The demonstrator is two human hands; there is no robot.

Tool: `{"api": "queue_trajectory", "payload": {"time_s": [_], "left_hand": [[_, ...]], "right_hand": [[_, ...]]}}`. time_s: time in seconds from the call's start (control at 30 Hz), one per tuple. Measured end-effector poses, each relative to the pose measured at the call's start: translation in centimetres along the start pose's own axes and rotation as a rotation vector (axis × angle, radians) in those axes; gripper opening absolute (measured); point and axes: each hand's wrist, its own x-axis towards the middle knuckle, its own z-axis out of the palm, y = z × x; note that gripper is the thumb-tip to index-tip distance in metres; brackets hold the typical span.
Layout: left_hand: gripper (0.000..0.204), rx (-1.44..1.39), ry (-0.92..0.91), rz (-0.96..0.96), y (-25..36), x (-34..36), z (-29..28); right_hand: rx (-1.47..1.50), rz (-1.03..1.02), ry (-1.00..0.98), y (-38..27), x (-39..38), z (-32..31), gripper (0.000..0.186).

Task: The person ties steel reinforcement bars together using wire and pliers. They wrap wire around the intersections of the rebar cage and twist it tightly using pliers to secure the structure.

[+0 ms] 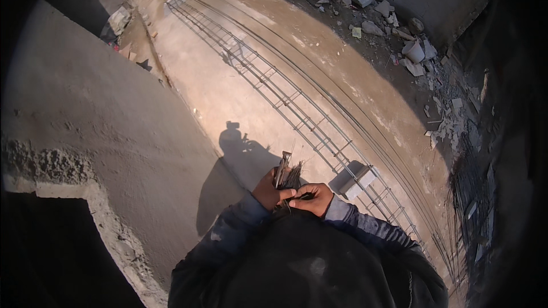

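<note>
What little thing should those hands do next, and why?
Perhaps the right hand should ease a single strand free from the bundle of thin wires: the left hand holds the bundle upright, and the right hand is bent close in at its lower end.

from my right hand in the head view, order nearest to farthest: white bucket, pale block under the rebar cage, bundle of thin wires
1. Bundle of thin wires: right at the right hand, on its left side.
2. Pale block: to the hand's right, under the rebar cage.
3. White bucket: far off, upper right, among rubble.
</note>
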Motion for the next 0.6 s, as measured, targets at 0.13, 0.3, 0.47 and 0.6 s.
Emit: {"api": "queue_trajectory", "payload": {"time_s": [0.13, 0.3, 0.47, 0.6], "left_hand": [[0.056, 0.012, 0.187, 0.088, 1.9, 0.1, -5.0], [0.056, 0.228, 0.295, 0.438, 1.6, 0.7, -9.0], [0.059, -0.104, 0.198, 0.387, 2.9, 2.1, -10.3], [0.06, -0.019, 0.238, 0.273, 2.9, 4.1, -13.5]], "right_hand": [[-0.162, -0.097, -0.022, -2.4, 6.0, 2.2, 0.014], [-0.08, 0.025, -0.058, -5.0, 9.2, 4.3, 0.009], [0.038, 0.112, -0.133, -5.9, 11.7, 3.7, 0.01], [0.041, 0.229, -0.073, -6.7, 14.7, 3.3, 0.015]]}}
